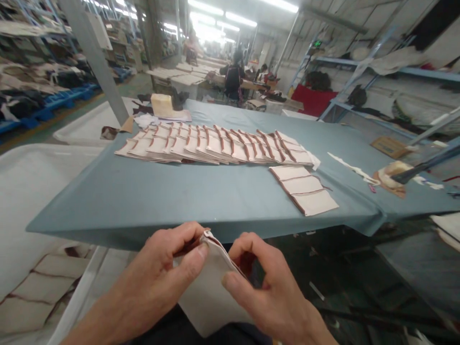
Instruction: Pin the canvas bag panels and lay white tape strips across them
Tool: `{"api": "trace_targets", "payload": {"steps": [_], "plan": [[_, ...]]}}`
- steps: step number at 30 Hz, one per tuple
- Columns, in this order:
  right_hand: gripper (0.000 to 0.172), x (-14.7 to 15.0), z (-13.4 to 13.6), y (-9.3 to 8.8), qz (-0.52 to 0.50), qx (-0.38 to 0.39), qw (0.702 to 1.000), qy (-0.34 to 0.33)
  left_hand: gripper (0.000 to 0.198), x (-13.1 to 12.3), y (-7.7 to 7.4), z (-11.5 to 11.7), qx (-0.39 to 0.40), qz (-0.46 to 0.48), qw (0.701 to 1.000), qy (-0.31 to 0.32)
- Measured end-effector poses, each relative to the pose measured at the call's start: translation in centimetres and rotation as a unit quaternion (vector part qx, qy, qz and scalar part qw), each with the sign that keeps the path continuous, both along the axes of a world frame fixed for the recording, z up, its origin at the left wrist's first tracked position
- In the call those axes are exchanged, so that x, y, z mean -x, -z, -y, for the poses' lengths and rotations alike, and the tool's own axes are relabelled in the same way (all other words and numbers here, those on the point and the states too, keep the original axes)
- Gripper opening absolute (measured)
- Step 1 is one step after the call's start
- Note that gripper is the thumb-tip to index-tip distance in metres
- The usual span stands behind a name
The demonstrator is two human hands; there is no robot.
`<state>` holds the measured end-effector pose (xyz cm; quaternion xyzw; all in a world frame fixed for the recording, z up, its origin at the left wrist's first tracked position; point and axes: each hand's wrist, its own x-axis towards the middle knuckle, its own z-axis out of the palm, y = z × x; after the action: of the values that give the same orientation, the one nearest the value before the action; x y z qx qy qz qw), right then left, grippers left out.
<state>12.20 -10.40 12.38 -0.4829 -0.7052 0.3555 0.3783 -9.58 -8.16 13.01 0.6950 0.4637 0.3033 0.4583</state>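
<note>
Between my two hands hangs a cream fabric panel [210, 297] with a dark brown edge along its top seam. My left hand [176, 261] pinches the panel's upper corner between thumb and forefinger. Lower on the same edge, my right hand [257, 278] grips the fabric, thumb in front and fingers behind. The panel is in front of the near table edge, above my lap. On the table just beyond lies a stitched cream panel [305, 189] with brown seams. Behind it stretches a long overlapping row of similar cream panels [215, 143].
A blue-grey cloth covers the table [201, 191]. White bins [46, 163] stand at the left, one holding more cream panels [43, 287]. A yellowish block [161, 104] sits at the table's far left. A metal post [97, 57] rises there, and a person [233, 79] sits farther back.
</note>
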Motion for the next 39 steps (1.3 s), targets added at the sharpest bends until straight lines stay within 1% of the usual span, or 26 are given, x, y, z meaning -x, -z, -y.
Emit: {"api": "trace_targets", "payload": {"steps": [2,4,8,10,12,16,20,23,28,32,36,39], "plan": [[0.020,0.0,-0.5,-0.4,-0.065,0.080,0.994,-0.031,0.025,-0.3,0.3,0.4,-0.033,-0.022,0.999,0.006],[0.030,0.0,-1.2,-0.5,-0.107,0.144,0.982,-0.061,0.022,-0.6,0.4,0.7,-0.049,-0.033,0.998,0.006],[0.053,0.3,-2.7,-0.5,-0.170,0.264,0.942,-0.118,0.019,-0.5,0.1,0.8,-0.078,-0.041,0.996,-0.005],[0.060,0.4,-3.4,-0.6,-0.188,0.301,0.924,-0.144,0.024,-0.2,0.0,0.6,-0.093,-0.033,0.995,-0.001],[0.061,0.5,-4.1,-0.9,-0.189,0.316,0.916,-0.162,0.029,0.0,-0.2,0.3,-0.096,-0.025,0.995,0.002],[0.054,0.6,-5.1,-1.2,-0.179,0.318,0.914,-0.178,0.031,0.0,-0.4,-0.4,-0.072,-0.002,0.997,0.005],[0.048,0.6,-5.5,-0.4,-0.200,0.339,0.899,-0.192,0.031,-0.2,-0.4,-0.8,-0.040,0.030,0.999,0.006],[0.048,0.8,-5.5,0.3,-0.201,0.351,0.897,-0.177,0.033,-0.4,-0.5,-1.0,-0.012,0.050,0.999,0.007],[0.051,1.4,-5.0,0.4,-0.163,0.312,0.926,-0.134,0.041,-0.7,-0.1,-1.7,0.039,0.038,0.998,-0.025],[0.043,2.0,-4.6,0.4,-0.092,0.255,0.959,-0.079,0.039,-0.5,0.6,-2.1,0.078,0.043,0.996,-0.025],[0.034,2.5,-4.2,0.9,-0.034,0.210,0.976,-0.053,0.031,-0.3,0.8,-1.8,0.058,0.019,0.997,-0.041],[0.030,3.1,-3.9,1.5,0.001,0.174,0.984,-0.024,0.031,-0.3,0.9,-1.5,0.030,-0.018,0.998,-0.061]]}}
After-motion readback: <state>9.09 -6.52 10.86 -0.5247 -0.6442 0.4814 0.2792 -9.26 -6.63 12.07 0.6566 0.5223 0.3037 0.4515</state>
